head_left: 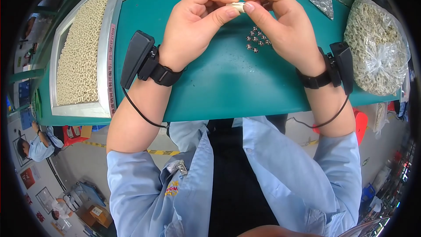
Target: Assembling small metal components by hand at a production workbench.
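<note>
One cream part (237,6), long axis roughly left-right, sits pinched over the bench (219,92), far side: left hand (193,28) grips its left end, right hand (289,26) its right, both equally near. Shiny metal pieces (255,50) lie nearer the person, beside the right hand.

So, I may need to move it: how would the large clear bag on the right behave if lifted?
The large clear bag would probably sag and change shape, since its plastic looks thin and wrinkled. It may feel fairly heavy, being packed with small cream parts. The glossy plastic could also be slippery.
</note>
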The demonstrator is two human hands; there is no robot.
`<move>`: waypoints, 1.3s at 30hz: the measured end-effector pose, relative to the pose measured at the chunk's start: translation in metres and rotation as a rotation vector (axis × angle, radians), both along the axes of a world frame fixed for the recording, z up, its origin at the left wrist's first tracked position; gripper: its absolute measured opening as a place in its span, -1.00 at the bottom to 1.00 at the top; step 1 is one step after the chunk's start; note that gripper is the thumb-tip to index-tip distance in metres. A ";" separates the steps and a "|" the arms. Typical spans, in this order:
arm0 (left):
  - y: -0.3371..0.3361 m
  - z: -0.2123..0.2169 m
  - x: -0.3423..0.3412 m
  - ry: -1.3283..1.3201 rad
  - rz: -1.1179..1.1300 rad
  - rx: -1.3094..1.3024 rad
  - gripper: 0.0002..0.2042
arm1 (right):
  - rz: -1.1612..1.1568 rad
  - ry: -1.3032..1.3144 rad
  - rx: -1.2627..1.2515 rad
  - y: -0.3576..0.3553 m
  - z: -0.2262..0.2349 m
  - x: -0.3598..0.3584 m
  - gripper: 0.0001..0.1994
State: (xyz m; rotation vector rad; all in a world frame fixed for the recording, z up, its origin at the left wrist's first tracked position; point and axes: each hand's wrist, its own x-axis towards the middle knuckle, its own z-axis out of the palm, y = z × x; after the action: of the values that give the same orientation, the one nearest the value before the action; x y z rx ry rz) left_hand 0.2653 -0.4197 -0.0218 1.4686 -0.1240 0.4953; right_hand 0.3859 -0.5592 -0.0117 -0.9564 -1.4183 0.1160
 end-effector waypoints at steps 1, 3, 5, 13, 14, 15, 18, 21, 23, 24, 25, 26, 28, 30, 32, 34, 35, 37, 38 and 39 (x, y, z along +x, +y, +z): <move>0.000 -0.001 0.001 -0.003 -0.013 -0.012 -0.84 | -0.135 0.032 -0.229 -0.011 0.004 -0.003 -0.87; 0.002 -0.001 0.000 -0.008 -0.035 -0.033 -0.84 | -0.268 0.064 -0.456 -0.017 0.010 -0.010 -0.86; 0.003 0.000 -0.001 -0.009 -0.085 -0.105 -0.84 | -0.250 0.109 -0.427 -0.018 0.011 -0.012 -0.87; 0.007 0.001 -0.001 0.000 -0.266 -0.262 -0.81 | -0.363 -0.256 -0.285 -0.021 0.026 -0.013 -0.89; 0.008 0.001 -0.002 0.011 -0.281 -0.237 -0.80 | -0.369 -0.281 -0.264 -0.021 0.026 -0.013 -0.89; 0.008 0.001 -0.002 0.023 -0.296 -0.212 -0.79 | -0.372 -0.280 -0.264 -0.021 0.026 -0.013 -0.89; 0.008 -0.001 -0.001 -0.002 -0.315 -0.270 -0.81 | -0.356 -0.252 -0.278 -0.021 0.027 -0.013 -0.89; 0.008 0.000 -0.001 -0.019 -0.330 -0.299 -0.82 | -0.355 -0.265 -0.259 -0.021 0.028 -0.013 -0.88; 0.008 0.002 -0.001 -0.031 -0.340 -0.305 -0.81 | -0.357 -0.274 -0.248 -0.022 0.028 -0.012 -0.88; 0.007 0.003 -0.002 -0.031 -0.342 -0.302 -0.81 | -0.356 -0.277 -0.250 -0.022 0.029 -0.012 -0.87; 0.007 0.003 -0.002 -0.036 -0.319 -0.290 -0.81 | -0.354 -0.281 -0.252 -0.022 0.029 -0.011 -0.86; 0.007 0.003 -0.003 -0.042 -0.295 -0.277 -0.81 | -0.352 -0.284 -0.254 -0.022 0.029 -0.011 -0.86; 0.005 0.004 -0.003 -0.047 -0.273 -0.265 -0.82 | -0.337 -0.176 -0.314 -0.022 0.025 -0.013 -0.84; 0.004 0.006 -0.003 -0.005 -0.060 -0.068 -0.82 | -0.297 0.041 -0.434 -0.020 0.021 -0.016 -0.81; 0.002 0.008 -0.003 0.015 0.047 0.029 -0.83 | -0.214 0.203 -0.522 -0.018 0.016 -0.014 -0.79; -0.001 0.010 -0.002 0.092 0.113 0.115 -0.84 | -0.042 0.528 -0.693 -0.015 0.012 -0.011 -0.75; -0.002 0.010 -0.002 0.130 0.145 0.158 -0.84 | -0.043 0.529 -0.695 -0.015 0.011 -0.009 -0.75; -0.002 0.008 -0.001 0.132 0.165 0.186 -0.85 | 0.034 0.617 -0.721 -0.014 0.009 -0.006 -0.73; -0.001 0.007 -0.001 0.133 0.185 0.214 -0.86 | 0.075 0.660 -0.733 -0.013 0.008 -0.005 -0.72; -0.001 0.007 -0.001 0.134 0.205 0.243 -0.86 | 0.076 0.659 -0.734 -0.012 0.007 -0.004 -0.72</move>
State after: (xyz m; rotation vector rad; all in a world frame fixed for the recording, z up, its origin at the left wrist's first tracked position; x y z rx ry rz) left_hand 0.2643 -0.4205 -0.0147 1.7587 0.0764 0.5599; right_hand 0.3818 -0.5715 -0.0042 -1.2916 -0.7824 0.9701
